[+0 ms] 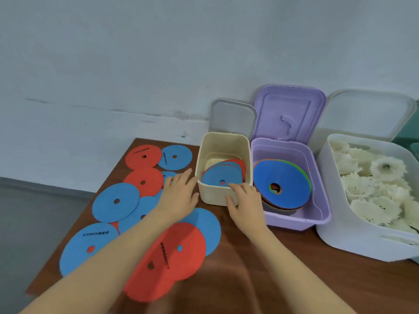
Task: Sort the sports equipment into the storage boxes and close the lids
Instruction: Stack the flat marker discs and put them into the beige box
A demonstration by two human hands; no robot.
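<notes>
A single wide-angle view looked forward and down from the person's head, close over the brown surface (260, 268). It faced a pale wall (158, 53) at the far edge, which filled the upper half of the frame. Both forearms entered from the bottom edge. Straight lines bowed toward the borders, and the floor (34, 211) showed at the left.

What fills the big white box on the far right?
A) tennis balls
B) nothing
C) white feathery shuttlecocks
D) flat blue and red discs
C: the white box holds a heap of white feathery shuttlecocks; the flat discs sit in the other boxes.
</notes>
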